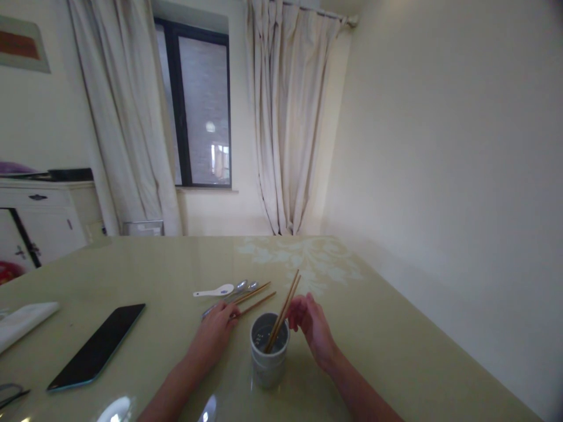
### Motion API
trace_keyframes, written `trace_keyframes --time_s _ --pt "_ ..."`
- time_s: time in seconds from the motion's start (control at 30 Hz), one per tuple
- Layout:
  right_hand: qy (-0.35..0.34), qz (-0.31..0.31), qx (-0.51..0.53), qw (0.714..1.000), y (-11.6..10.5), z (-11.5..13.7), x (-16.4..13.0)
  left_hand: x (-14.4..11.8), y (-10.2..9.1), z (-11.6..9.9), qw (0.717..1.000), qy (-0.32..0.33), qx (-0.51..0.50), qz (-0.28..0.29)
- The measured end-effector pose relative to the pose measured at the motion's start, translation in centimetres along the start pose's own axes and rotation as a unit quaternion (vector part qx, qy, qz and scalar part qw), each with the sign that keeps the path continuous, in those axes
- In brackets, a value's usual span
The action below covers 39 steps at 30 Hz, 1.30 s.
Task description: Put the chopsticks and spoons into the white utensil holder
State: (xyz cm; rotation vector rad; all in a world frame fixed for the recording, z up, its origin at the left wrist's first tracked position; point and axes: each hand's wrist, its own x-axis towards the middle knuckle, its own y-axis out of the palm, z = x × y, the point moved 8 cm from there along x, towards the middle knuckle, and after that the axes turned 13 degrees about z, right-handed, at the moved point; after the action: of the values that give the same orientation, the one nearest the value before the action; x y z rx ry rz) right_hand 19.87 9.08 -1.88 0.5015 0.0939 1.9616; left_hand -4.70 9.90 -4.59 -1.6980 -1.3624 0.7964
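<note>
A grey cylindrical utensil holder (269, 369) stands upright on the table, with small holes in its bottom. Two wooden chopsticks (285, 305) lean in it, tips up to the right. My right hand (313, 328) is just right of them, fingers loosely curled and apart, with nothing visible in its grasp. Left of the holder, my left hand (216, 328) rests low over the utensils, its fingertips closed on the end of a wooden chopstick (259, 303). Beyond that hand lie more chopsticks (253, 292), metal spoons (240, 286) and a white soup spoon (215, 291).
A dark tablet or phone (99, 349) lies at the left of the table (396, 351), with a white object (26, 319) farther left. A wall (461, 176) runs along the right side. Curtains (290, 117) and a window (204, 111) are behind.
</note>
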Motion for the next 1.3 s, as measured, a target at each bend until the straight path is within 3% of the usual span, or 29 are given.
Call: trace_keyframes --time_s 0.23,0.47,0.57,0.67,0.77,0.87,0.97,1.07,1.2,1.3 --pt "0.103 -0.063 -0.094 0.988 -1.6 -3.3 1.1 -0.6 -0.6 -1.5 0.990 0.067 -0.101 -0.072" --pt "0.098 -0.041 -0.050 0.993 0.4 -3.6 1.4 -1.4 -0.1 -6.4 0.969 0.165 -0.173 -0.065" --pt "0.036 -0.081 -0.069 0.994 -0.4 -0.9 1.2 -1.2 -0.4 -5.3 0.973 0.149 -0.146 -0.097" --pt "-0.066 -0.186 -0.132 0.971 -3.7 4.1 0.2 -0.7 -1.1 -2.4 0.986 0.079 -0.049 -0.137" --pt "-0.151 -0.284 -0.191 0.927 -7.3 9.1 -1.7 -0.1 -0.9 -0.2 0.991 0.026 0.071 -0.114" --pt "-0.209 -0.312 -0.139 0.916 -9.6 11.9 -3.0 0.2 -0.4 0.9 0.986 -0.014 0.141 -0.092" --pt "-0.227 -0.290 -0.052 0.928 -9.6 12.6 -3.2 0.5 0.0 0.8 0.983 -0.027 0.165 -0.076" --pt "-0.198 -0.235 -0.024 0.951 -7.4 11.8 -2.6 0.6 0.1 0.6 0.985 -0.035 0.161 -0.058" --pt "-0.113 -0.129 -0.073 0.983 -3.2 9.3 -1.4 0.4 -0.4 0.3 0.986 -0.037 0.154 -0.049" --pt "-0.055 -0.062 -0.116 0.990 -0.7 7.1 -0.9 0.3 -0.3 0.5 0.990 -0.034 0.138 -0.027"
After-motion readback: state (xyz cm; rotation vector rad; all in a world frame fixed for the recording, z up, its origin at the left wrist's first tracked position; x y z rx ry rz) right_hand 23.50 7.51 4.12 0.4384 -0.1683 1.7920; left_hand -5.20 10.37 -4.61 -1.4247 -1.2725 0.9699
